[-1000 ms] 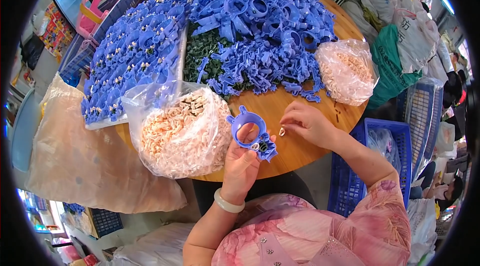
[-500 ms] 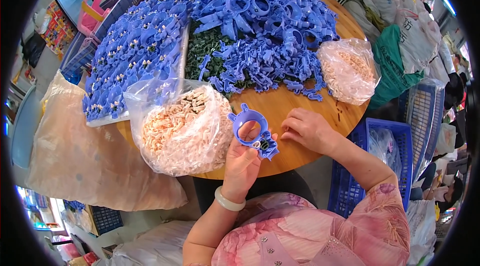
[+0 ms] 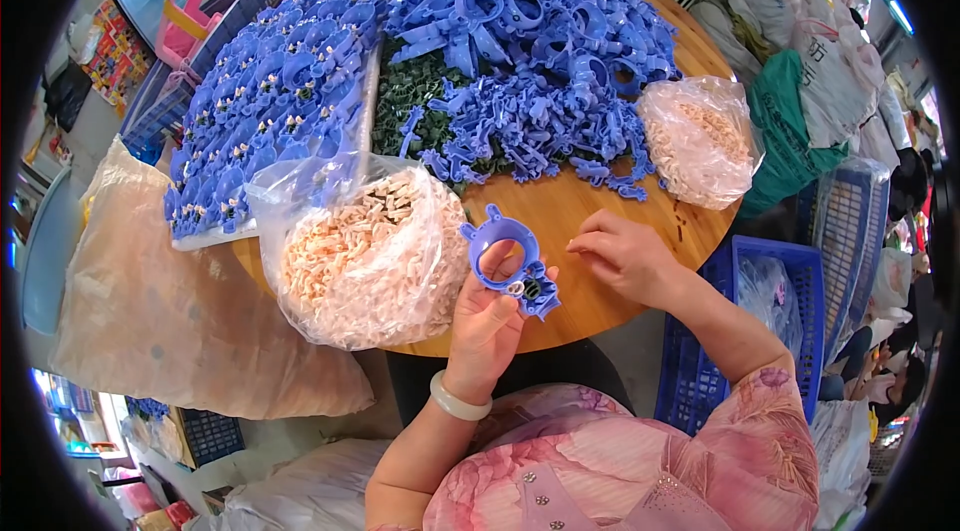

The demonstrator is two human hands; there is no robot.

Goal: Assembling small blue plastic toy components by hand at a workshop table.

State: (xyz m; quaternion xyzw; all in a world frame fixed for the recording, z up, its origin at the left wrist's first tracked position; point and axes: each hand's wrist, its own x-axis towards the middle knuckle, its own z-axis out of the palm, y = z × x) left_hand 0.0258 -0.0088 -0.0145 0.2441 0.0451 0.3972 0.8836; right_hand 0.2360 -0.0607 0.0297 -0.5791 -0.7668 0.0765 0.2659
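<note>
My left hand (image 3: 485, 316) is closed on a blue plastic ring part (image 3: 503, 225) with two small ears. Its lower end carries a dark green piece (image 3: 533, 288) and a small pale piece, and it is held just above the table's near edge. To its right, my right hand (image 3: 627, 256) hovers apart from the part, its fingers drawn together; whatever they may hold is too small to make out. Left of my left hand sits an open clear bag (image 3: 375, 266) of small cream-coloured pieces.
Blue ring parts (image 3: 530, 6) are heaped on the round wooden table (image 3: 590, 316), with small blue parts (image 3: 540, 136) and dark green pieces (image 3: 410, 96) in front. At left lies a board (image 3: 280, 101) covered with blue assemblies. Another clear bag (image 3: 697, 143) stands right; blue crates (image 3: 775, 331) are beside the table.
My right hand has shifted slightly, its fingers drawing closer together. My left hand keeps the blue ring part in nearly the same place.
</note>
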